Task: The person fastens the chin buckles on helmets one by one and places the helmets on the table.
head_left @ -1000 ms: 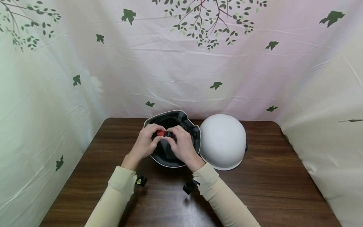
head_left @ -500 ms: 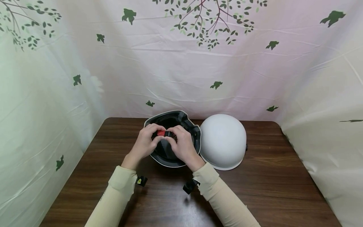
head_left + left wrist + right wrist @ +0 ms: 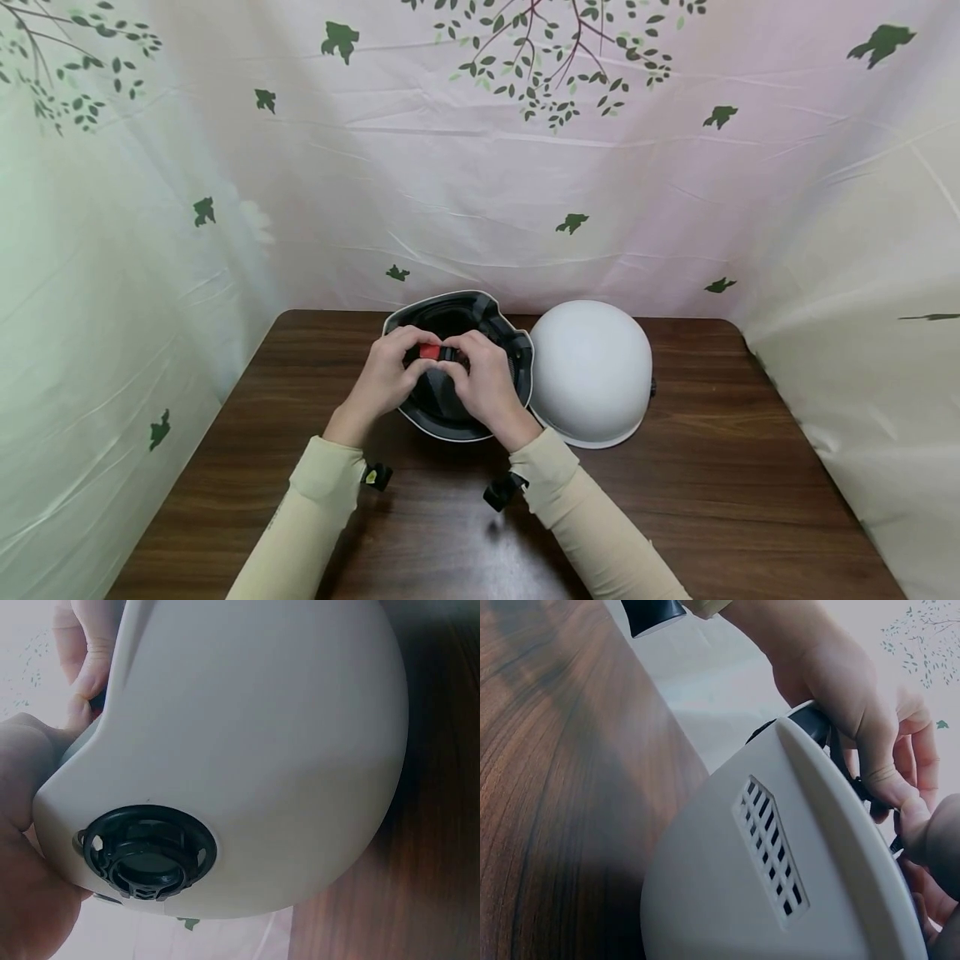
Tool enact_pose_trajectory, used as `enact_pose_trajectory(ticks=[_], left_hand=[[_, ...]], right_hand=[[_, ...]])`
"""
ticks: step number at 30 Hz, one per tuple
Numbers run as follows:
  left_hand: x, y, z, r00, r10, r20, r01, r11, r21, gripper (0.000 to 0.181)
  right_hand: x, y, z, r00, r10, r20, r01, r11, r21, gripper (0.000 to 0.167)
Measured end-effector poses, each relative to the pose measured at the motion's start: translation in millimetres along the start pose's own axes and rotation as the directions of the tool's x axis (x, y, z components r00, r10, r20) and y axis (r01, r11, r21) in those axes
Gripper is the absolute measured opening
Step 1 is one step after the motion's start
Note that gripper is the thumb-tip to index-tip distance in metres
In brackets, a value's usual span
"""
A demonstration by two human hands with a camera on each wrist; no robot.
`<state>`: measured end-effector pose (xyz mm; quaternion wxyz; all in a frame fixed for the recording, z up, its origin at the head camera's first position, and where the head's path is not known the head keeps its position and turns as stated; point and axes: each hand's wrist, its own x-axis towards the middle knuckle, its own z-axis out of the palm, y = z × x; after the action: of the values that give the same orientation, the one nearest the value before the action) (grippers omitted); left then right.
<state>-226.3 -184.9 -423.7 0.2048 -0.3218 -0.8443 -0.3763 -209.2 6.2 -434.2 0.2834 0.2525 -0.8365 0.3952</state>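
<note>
In the head view a white helmet (image 3: 442, 410) lies upside down, its black lining facing up. Over its opening, both hands meet at a chin strap buckle. The left hand (image 3: 381, 375) pinches the red part of the buckle (image 3: 430, 352) between thumb and fingers. From the other side, the right hand (image 3: 486, 379) pinches the black part (image 3: 447, 354). The left wrist view shows the helmet's smooth shell (image 3: 262, 750) with a round black fitting (image 3: 150, 851). A slotted vent (image 3: 772, 851) is visible in the right wrist view, where the buckle is mostly hidden behind fingers.
A second white helmet (image 3: 591, 371) sits dome up, close against the right side of the first. Both stand toward the back edge of the brown wooden table (image 3: 720, 467). A pale curtain (image 3: 480, 192) with leaf and bird prints surrounds the table.
</note>
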Motion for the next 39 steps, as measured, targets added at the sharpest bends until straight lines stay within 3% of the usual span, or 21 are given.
enact_pose_trajectory(ticks=[7, 14, 20, 26, 39], left_hand=[[-1.5, -2.3, -2.8, 1.000, 0.020, 0.017, -0.020, 1.000, -0.011, 0.031], [-3.6, -5.8, -4.5, 0.999, 0.026, 0.024, -0.026, 1.000, -0.008, 0.031], [-3.6, -6.6, -8.0, 0.999, 0.021, 0.026, -0.021, 1.000, -0.012, 0.029], [-1.9, -5.3, -7.8, 1.000, 0.016, 0.011, -0.015, 1.000, -0.019, 0.029], [0.5, -0.3, -4.4, 0.998, 0.060, -0.022, -0.061, 0.998, -0.027, 0.035]], right_hand=[[0.5, 0.0, -3.7, 0.999, 0.012, 0.042, -0.012, 1.000, 0.002, 0.025], [2.2, 3.3, -10.9, 0.986, 0.056, 0.154, -0.055, 0.998, -0.009, 0.026], [4.2, 3.6, -15.4, 0.975, 0.048, 0.217, -0.045, 0.999, -0.018, 0.026], [4.8, 3.2, -17.7, 0.975, 0.035, 0.222, -0.032, 0.999, -0.017, 0.025], [2.4, 5.8, -14.6, 0.980, -0.009, 0.200, 0.012, 1.000, -0.015, 0.025]])
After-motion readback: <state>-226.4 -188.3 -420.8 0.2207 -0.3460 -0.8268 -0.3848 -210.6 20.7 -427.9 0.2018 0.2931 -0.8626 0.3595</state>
